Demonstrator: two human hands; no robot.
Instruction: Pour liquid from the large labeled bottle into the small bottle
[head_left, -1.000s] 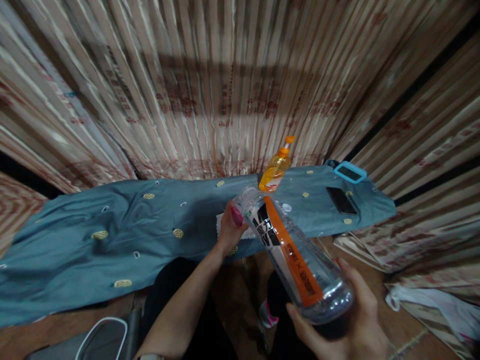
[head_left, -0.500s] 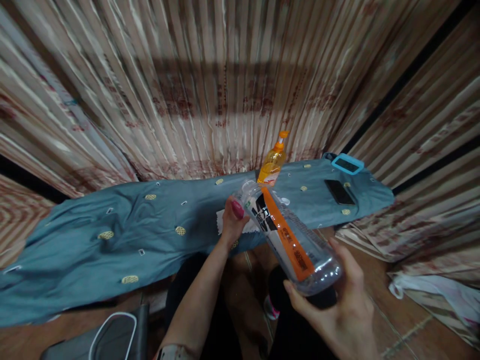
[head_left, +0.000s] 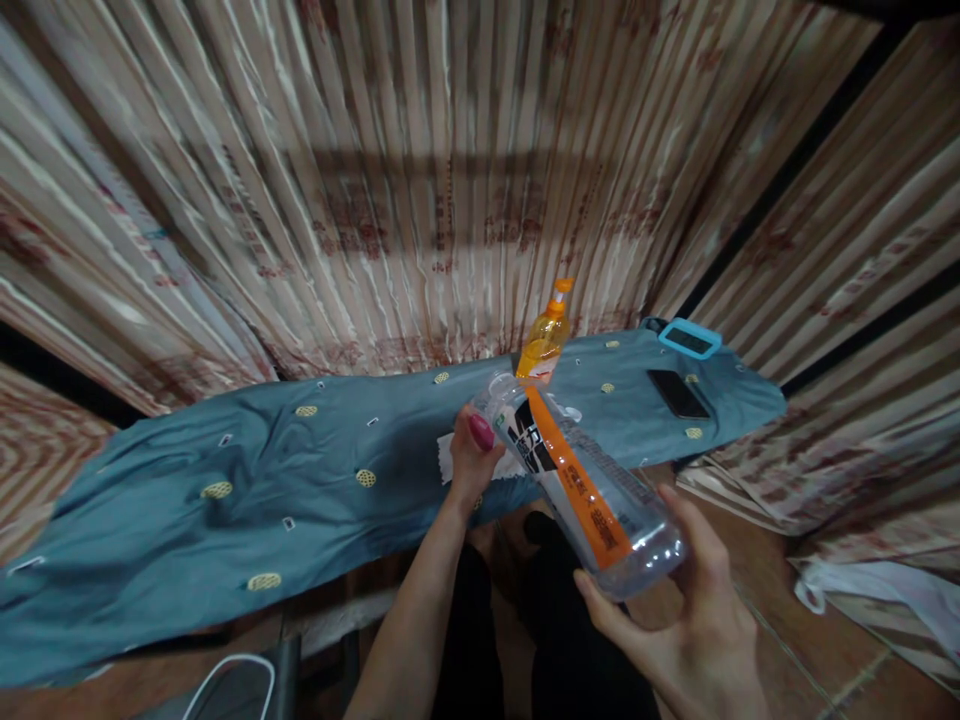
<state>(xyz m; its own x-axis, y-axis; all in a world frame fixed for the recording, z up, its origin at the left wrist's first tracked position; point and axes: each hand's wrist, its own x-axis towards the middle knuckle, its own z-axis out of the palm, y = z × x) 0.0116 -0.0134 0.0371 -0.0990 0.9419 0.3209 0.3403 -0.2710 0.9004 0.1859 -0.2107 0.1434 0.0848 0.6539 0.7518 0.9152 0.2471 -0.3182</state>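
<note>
Blue cloth point(head_left: 225, 480) with small yellow motifs covers the bench from left edge to right end. Orange pump bottle point(head_left: 546, 338) upright at the back edge, right of centre. Black phone point(head_left: 678, 393) flat near the right end. Blue-framed device point(head_left: 690, 339) at the back right corner. Striped curtain point(head_left: 420, 170) hangs behind. White plastic bag point(head_left: 885, 590) on the floor, right.

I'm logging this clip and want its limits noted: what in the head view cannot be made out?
- Mouth of the clear bottle: hidden behind the left hand, so cap on or off is unclear.
- Label print on that bottle: too small and blurred.
- Right hand: wrist cut off by the bottom edge.
- White sheet on the blue cloth: mostly behind the left hand.
- Screens of the black phone and the blue-cased device: too small.
</note>
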